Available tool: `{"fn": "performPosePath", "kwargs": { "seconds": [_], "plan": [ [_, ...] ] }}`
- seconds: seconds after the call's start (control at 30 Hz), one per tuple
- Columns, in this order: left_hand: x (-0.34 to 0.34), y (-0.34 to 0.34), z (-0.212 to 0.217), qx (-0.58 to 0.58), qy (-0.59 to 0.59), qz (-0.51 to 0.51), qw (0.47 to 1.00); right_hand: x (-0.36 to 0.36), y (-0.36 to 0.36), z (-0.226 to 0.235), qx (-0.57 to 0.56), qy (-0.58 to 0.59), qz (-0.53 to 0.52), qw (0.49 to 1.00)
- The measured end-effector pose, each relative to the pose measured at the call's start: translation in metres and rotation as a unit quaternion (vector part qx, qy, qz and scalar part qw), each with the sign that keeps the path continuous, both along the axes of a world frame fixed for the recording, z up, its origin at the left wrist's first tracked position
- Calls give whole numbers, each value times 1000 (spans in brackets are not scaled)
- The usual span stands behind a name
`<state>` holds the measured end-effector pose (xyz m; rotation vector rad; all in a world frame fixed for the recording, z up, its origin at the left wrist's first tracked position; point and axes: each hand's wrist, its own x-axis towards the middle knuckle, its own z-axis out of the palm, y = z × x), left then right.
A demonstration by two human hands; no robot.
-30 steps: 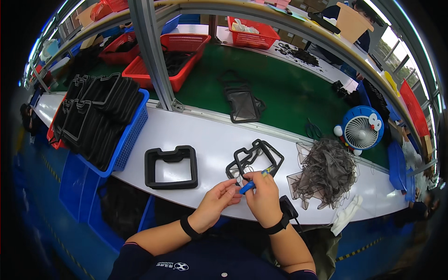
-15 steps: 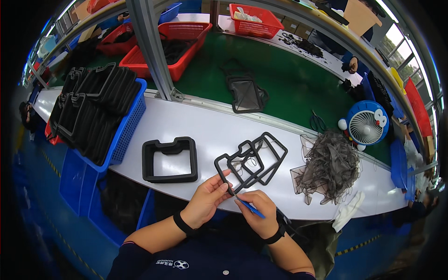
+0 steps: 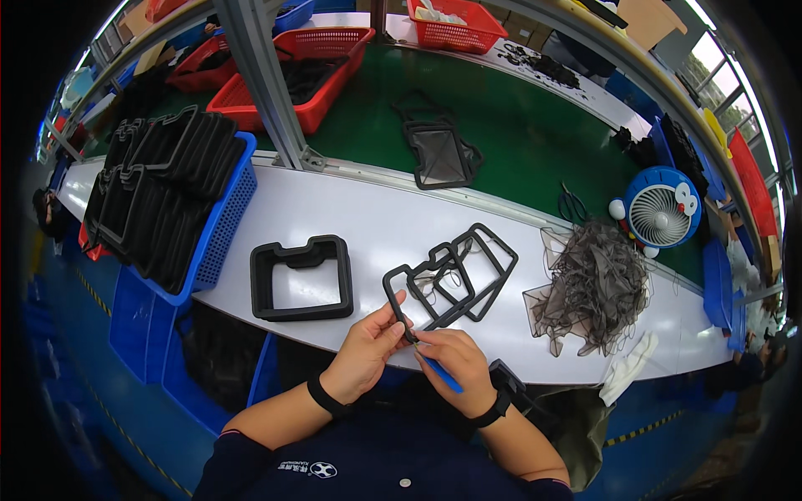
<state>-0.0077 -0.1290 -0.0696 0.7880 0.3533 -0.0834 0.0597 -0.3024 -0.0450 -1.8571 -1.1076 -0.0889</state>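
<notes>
Since half a second ago both hands edged up toward the frame corner | left hand [image 3: 365, 355] fingers pinching black rubber frame [image 3: 451, 280] at 12 o'clock | right hand [image 3: 455, 367] fingers closed on blue-handled trimming tool [image 3: 440, 375], tip at corner | I'd steady the edge, trim lightly.

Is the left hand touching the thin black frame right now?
Touching. The head view shows the left hand with thumb and fingertips pinching the near corner of the thin black frame, while the right hand holds a blue tool beside it.
</notes>
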Motion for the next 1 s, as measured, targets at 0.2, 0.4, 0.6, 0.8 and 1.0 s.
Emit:
{"fn": "performPosePath", "kwargs": {
  "seconds": [0.2, 0.4, 0.6, 0.8, 1.0],
  "plan": [
    [0, 0, -1, 45, 7, -26, 999, 4, -4, 2, -90, -128, 35, 987],
    [-26, 13, 8, 87, 40, -53, 994, 123, -59, 4, -117, -242, -257, 928],
    [-47, 27, 3, 90, 88, -42, 991, 236, -213, 5, -244, -239, -481, 807],
    [-50, 30, 5, 130, 115, -51, 983, 139, -123, 32, -183, -124, -436, 872],
    [-41, 31, 12, 151, 130, -73, 977, 0, -55, 0, -185, 86, -201, 958]
  ]
}}
